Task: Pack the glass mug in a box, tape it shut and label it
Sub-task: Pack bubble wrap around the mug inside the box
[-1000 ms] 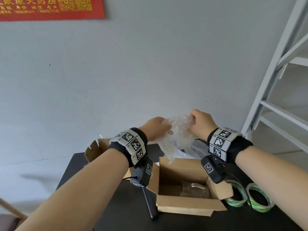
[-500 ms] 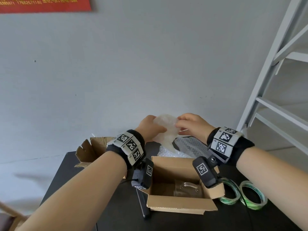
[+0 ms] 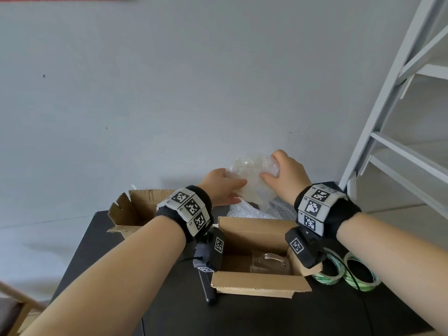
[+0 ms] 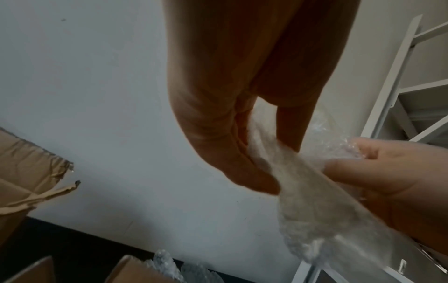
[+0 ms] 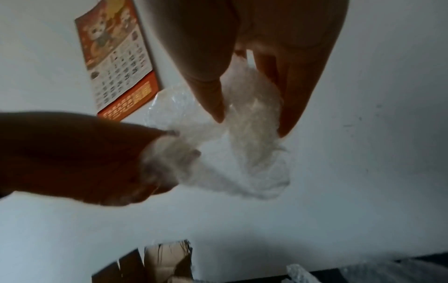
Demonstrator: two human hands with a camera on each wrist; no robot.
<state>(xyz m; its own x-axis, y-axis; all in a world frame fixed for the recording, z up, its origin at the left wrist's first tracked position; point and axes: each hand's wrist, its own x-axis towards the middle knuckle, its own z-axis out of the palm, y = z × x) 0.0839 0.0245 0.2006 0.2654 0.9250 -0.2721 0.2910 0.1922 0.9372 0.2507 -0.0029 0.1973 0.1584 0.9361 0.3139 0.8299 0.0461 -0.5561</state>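
A glass mug lies inside the open cardboard box on the black table. Both my hands hold a crumpled sheet of bubble wrap in the air behind the box. My left hand pinches its left side between thumb and fingers. My right hand grips its upper right part, thumb and fingers curled round the wad. Two rolls of green-edged tape lie right of the box.
A second, torn cardboard box stands at the table's back left. More bubble wrap lies behind the open box. A black pen-like tool lies left of the box. A white metal stair frame rises at the right; a wall calendar hangs behind.
Both hands have kept hold of the bubble wrap and gathered it into a tighter wad. The right hand shifted its grip to the upper right; the head view tilted down.
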